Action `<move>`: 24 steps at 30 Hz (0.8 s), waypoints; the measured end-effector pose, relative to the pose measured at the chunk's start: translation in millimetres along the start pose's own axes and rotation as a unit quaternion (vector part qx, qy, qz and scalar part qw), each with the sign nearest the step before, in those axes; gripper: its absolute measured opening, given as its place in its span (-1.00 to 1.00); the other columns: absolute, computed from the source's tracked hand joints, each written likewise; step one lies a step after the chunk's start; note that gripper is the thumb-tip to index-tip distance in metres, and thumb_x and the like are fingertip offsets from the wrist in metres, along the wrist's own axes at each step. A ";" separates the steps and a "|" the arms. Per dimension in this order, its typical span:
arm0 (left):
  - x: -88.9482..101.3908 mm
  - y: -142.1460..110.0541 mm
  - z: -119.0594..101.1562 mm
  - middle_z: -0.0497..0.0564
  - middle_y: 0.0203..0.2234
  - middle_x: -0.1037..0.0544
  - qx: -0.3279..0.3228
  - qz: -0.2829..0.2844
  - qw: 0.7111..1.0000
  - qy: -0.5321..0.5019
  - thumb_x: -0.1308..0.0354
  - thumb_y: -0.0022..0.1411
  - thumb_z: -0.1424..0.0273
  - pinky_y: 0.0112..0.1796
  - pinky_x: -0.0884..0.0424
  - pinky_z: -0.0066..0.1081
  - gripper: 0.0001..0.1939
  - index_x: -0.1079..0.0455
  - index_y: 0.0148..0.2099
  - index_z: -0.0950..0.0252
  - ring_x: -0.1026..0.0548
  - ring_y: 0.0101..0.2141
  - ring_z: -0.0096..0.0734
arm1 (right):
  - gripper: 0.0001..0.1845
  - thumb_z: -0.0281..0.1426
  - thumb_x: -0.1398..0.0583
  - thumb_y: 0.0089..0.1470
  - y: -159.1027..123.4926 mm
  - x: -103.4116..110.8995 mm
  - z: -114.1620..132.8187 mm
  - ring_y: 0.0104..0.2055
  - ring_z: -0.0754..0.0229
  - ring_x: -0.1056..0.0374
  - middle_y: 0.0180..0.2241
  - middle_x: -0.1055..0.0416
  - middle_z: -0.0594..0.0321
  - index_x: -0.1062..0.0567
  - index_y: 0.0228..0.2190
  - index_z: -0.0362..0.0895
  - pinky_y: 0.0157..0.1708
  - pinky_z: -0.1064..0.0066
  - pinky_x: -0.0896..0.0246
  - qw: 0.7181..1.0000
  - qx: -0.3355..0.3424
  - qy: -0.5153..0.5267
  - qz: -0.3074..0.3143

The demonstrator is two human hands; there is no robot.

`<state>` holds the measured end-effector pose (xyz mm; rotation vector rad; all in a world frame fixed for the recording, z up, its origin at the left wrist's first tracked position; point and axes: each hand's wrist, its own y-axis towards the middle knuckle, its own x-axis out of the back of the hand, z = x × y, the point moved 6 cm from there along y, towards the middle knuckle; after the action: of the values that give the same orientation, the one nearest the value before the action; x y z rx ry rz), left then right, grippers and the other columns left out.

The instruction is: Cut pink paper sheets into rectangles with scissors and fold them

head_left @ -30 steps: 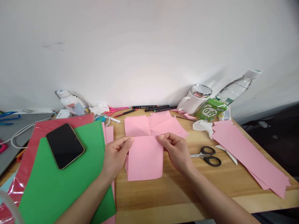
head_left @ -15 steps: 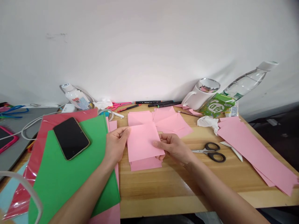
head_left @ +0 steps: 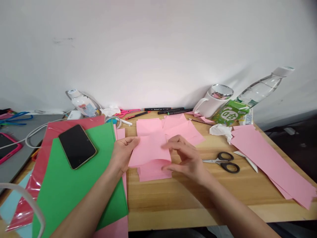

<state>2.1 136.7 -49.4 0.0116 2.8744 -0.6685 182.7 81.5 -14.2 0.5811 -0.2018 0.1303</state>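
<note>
A square sheet of pink paper point(head_left: 150, 150) is held above the desk by my left hand point(head_left: 125, 150), whose thumb and fingers pinch its left edge. My right hand point(head_left: 187, 158) is at the sheet's right edge, slightly blurred, with thumb and fingers spread apart around it. Whether the fingertips touch the sheet I cannot tell. Under the held sheet lies more pink paper point(head_left: 155, 175), partly covered. Behind it rest a stack of pink squares point(head_left: 149, 126) and several loose pink pieces point(head_left: 184, 130).
Black-handled scissors point(head_left: 224, 161) lie right of my right hand, near long pink strips point(head_left: 267, 162). At left a phone point(head_left: 77, 146) rests on green paper point(head_left: 81, 191). Along the wall stand a white mug point(head_left: 210, 102), a green carton point(head_left: 231, 113), a bottle point(head_left: 262, 87) and several markers point(head_left: 158, 109).
My right hand has let its thumb and fingers spread from the pink sheet's right edge. The sheet has tilted and shifted slightly left, still in my left hand.
</note>
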 end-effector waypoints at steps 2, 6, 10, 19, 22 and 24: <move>-4.6 -2.1 4.9 -0.04 -0.69 -0.51 0.040 0.041 0.998 0.026 -0.40 -0.33 0.29 -0.64 -0.28 -0.57 -0.66 -0.48 -0.48 0.41 -0.40 -0.66 -0.54 | -0.74 -0.46 -0.29 -0.08 -2.6 3.2 9.3 -0.25 0.15 -0.24 -0.34 -0.23 0.18 -0.53 -0.25 -0.03 -0.31 0.31 -0.27 0.991 0.071 -0.107 -0.033; -16.2 -10.3 14.9 -0.06 -0.70 -0.48 0.087 0.143 0.980 0.106 -0.32 -0.16 0.26 -0.73 -0.24 -0.56 -0.72 -0.45 -0.47 0.39 -0.37 -0.73 -0.55 | -0.83 -0.53 -0.19 0.00 -4.3 -3.7 19.4 -0.27 0.13 -0.34 -0.32 -0.40 0.13 -0.51 -0.31 -0.11 -0.32 0.30 -0.29 0.991 0.102 -0.090 0.002; -25.8 -18.9 16.7 -0.10 -0.78 -0.41 0.076 0.223 0.943 0.236 -0.12 0.04 0.30 -0.82 -0.09 -0.53 -0.79 -0.40 -0.51 0.34 -0.24 -0.86 -0.56 | -0.90 -0.41 -0.29 -0.09 -3.3 8.0 -4.5 -0.62 0.33 -0.21 -0.66 -0.33 0.35 -0.47 -0.54 -0.15 -0.64 0.51 -0.12 0.986 -0.118 -0.044 -0.111; -19.9 -24.4 -25.0 -0.04 -0.60 -0.46 -0.262 0.090 0.931 0.237 -0.03 0.14 0.15 -0.50 -0.28 -0.50 -0.61 -0.42 -0.52 0.34 -0.37 -0.54 -0.47 | -0.75 -0.28 -0.34 -0.19 -14.2 4.9 -47.1 -0.52 0.24 -0.35 -0.47 -0.51 0.25 -0.52 -0.42 -0.16 -0.55 0.45 -0.26 0.901 -0.347 0.196 -0.173; -17.8 -24.2 -20.2 -0.10 -0.68 -0.39 -0.249 0.058 0.933 0.254 -0.17 0.04 0.20 -0.56 -0.20 -0.52 -0.68 -0.41 -0.60 0.33 -0.32 -0.58 -0.50 | -0.74 -0.28 -0.34 -0.19 -15.7 -0.2 -47.3 -0.52 0.25 -0.35 -0.48 -0.50 0.26 -0.52 -0.42 -0.16 -0.56 0.46 -0.25 0.902 -0.357 0.183 -0.157; -15.7 -21.6 -15.7 -0.13 -0.71 -0.34 -0.236 0.045 0.941 0.237 -0.19 0.03 0.22 -0.59 -0.16 -0.52 -0.69 -0.42 -0.60 0.33 -0.28 -0.60 -0.52 | -0.74 -0.27 -0.34 -0.19 -16.0 -2.7 -47.7 -0.52 0.25 -0.34 -0.49 -0.50 0.26 -0.52 -0.41 -0.16 -0.56 0.46 -0.24 0.903 -0.362 0.177 -0.149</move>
<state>13.5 124.7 -23.2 0.2677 3.3896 0.0736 190.2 94.7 -62.3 -0.1669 0.1968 -0.1384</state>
